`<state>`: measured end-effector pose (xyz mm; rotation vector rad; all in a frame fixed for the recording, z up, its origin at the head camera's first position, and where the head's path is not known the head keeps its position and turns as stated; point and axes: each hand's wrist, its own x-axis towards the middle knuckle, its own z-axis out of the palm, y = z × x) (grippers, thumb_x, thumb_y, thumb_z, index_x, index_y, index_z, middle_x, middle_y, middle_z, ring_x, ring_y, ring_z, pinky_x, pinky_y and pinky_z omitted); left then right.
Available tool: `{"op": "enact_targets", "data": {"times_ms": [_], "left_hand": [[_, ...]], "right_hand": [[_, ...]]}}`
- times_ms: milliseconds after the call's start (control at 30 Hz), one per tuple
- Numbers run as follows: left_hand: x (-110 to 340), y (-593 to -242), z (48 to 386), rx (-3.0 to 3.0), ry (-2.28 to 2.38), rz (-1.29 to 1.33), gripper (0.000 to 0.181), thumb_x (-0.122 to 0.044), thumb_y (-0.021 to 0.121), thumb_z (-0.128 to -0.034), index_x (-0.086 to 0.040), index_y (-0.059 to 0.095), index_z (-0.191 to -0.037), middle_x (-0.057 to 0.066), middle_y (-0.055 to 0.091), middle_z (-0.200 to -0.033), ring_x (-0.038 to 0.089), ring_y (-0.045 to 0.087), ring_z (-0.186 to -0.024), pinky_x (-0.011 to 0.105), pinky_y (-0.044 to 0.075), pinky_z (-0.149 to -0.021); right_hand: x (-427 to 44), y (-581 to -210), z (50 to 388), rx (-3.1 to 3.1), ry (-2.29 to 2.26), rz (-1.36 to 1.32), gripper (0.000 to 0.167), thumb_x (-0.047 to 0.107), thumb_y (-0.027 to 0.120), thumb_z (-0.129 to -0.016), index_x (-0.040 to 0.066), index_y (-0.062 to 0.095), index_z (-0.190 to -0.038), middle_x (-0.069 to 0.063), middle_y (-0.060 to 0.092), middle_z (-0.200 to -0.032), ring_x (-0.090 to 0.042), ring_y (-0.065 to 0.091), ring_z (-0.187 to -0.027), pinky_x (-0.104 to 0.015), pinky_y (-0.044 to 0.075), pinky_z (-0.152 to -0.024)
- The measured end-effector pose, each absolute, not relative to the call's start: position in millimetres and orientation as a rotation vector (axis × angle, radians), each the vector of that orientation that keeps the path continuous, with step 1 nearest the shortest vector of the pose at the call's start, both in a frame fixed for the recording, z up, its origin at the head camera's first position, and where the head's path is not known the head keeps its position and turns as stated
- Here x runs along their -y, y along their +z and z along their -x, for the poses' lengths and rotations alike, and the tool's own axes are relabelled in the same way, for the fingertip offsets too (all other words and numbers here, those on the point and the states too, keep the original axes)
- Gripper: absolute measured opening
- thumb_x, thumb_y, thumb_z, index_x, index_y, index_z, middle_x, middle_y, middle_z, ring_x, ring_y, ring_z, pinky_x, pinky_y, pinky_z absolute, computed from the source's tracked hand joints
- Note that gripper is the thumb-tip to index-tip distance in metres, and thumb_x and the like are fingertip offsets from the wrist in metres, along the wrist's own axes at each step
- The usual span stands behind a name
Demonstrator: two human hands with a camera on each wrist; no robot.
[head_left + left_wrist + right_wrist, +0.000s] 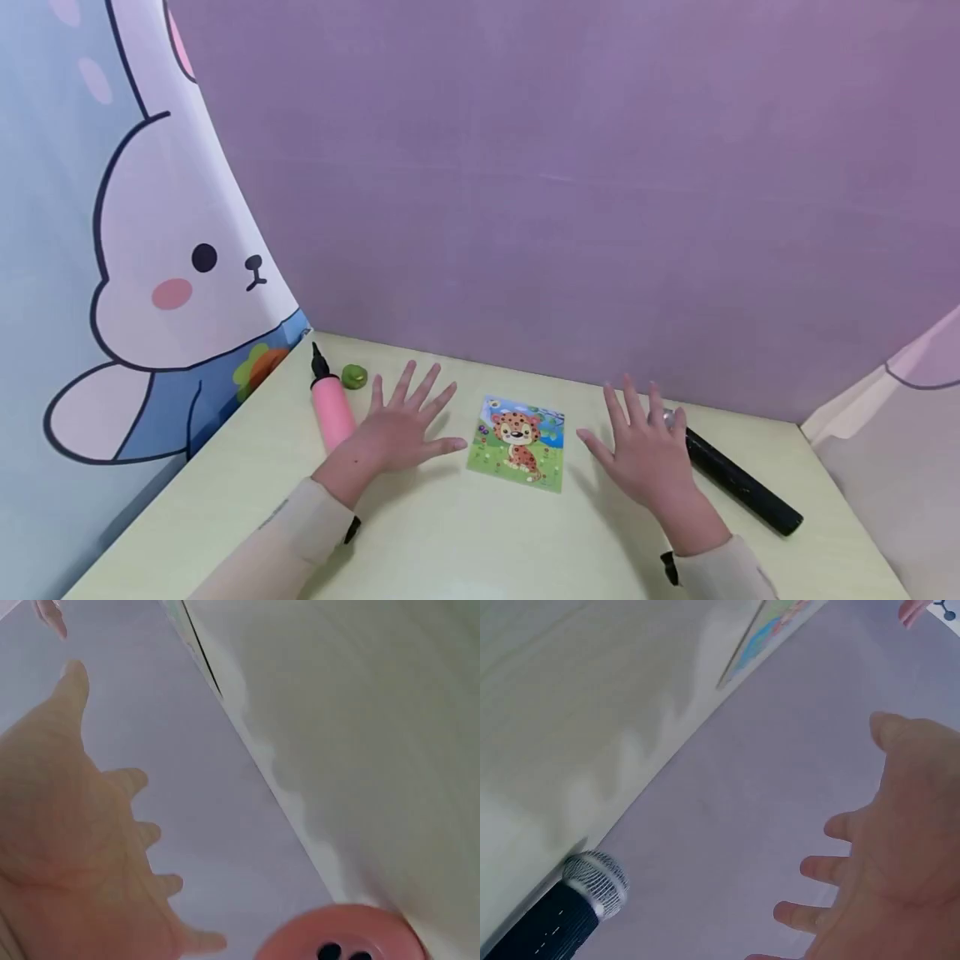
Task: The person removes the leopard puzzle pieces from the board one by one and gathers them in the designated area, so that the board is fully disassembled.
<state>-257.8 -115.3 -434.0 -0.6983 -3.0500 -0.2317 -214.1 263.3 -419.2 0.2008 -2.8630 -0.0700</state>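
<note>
Both hands hover over the pale table with fingers straight and spread, holding nothing. My left hand [393, 433] is left of a square picture card [517, 443] with a cartoon leopard on it. Partly behind that hand and wrist lies a pink balloon pump [333, 410] with a black nozzle; its round pink end [352, 934] shows in the left wrist view. A small green lump [354, 376] sits beside the nozzle. My right hand [648, 458] is right of the card, partly covering the silver head of a black microphone [742, 482]. The microphone's mesh head [600, 881] shows plainly in the right wrist view.
A purple cloth wall [540, 183] stands along the table's back edge. To the left hangs a cloth printed with a white rabbit [165, 250]. Pale fabric [892, 433] hangs at the right side. The table top [465, 550] extends toward the front.
</note>
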Motion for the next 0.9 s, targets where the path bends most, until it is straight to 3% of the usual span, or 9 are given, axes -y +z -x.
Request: {"op": "enact_targets", "data": {"times_ms": [167,333,467,600,733,900], "left_hand": [[106.2,-431.1,260.0,3.005,-0.295,0.869,0.096,-0.073,0.059,-0.0982,-0.029,0.018,-0.173,0.010,-0.001,-0.183,0.050,0.002,-0.167,0.081,0.026,-0.125],[95.1,-427.9,260.4,3.012,-0.344,1.022,0.090,-0.050,0.069,-0.1016,-0.024,0.020,-0.173,0.014,0.002,-0.183,0.051,0.018,-0.165,0.061,0.052,-0.117],[85.9,-427.8,261.2,3.080,-0.331,1.101,0.082,-0.035,0.069,-0.1042,-0.022,0.025,-0.172,0.013,0.011,-0.182,0.043,0.027,-0.165,0.052,0.048,-0.123],[76.9,-430.2,260.7,3.091,-0.313,1.210,0.073,-0.028,0.068,-0.1050,-0.018,0.034,-0.169,0.014,0.027,-0.178,0.037,0.036,-0.162,0.050,0.039,-0.131],[70.1,-434.7,258.8,3.083,-0.214,1.324,0.067,-0.034,0.069,-0.1046,-0.019,0.043,-0.165,0.009,0.039,-0.174,0.032,0.040,-0.161,0.047,0.036,-0.133],[65.7,-438.5,257.5,3.073,-0.079,1.397,0.067,-0.049,0.065,-0.1044,-0.024,0.046,-0.164,0.002,0.039,-0.174,0.027,0.035,-0.164,0.044,0.032,-0.135]], "right_hand": [[-249.8,-413.0,229.0,2.797,-0.058,-0.281,0.084,0.064,0.051,-0.106,0.014,0.030,-0.169,-0.020,0.035,-0.172,-0.052,0.044,-0.149,-0.081,0.041,-0.111],[-230.4,-408.3,248.2,2.840,0.118,-0.386,0.077,0.054,0.057,-0.108,0.005,0.037,-0.164,-0.025,0.047,-0.163,-0.050,0.052,-0.144,-0.073,0.049,-0.112],[-214.2,-411.0,263.9,2.952,0.448,-0.417,0.067,0.042,0.063,-0.108,0.001,0.046,-0.159,-0.025,0.057,-0.153,-0.045,0.063,-0.134,-0.061,0.056,-0.110],[-199.5,-420.8,283.8,3.023,0.818,-0.416,0.056,0.031,0.069,-0.106,0.005,0.055,-0.153,-0.019,0.066,-0.141,-0.032,0.073,-0.114,-0.049,0.064,-0.094],[-188.9,-432.4,300.5,3.048,1.100,-0.414,0.052,0.024,0.070,-0.105,0.007,0.057,-0.152,-0.016,0.069,-0.136,-0.028,0.072,-0.113,-0.042,0.065,-0.090],[-180.1,-442.7,314.5,3.059,1.280,-0.427,0.050,0.019,0.069,-0.105,0.011,0.057,-0.152,-0.012,0.068,-0.135,-0.027,0.071,-0.116,-0.039,0.064,-0.089]]}}
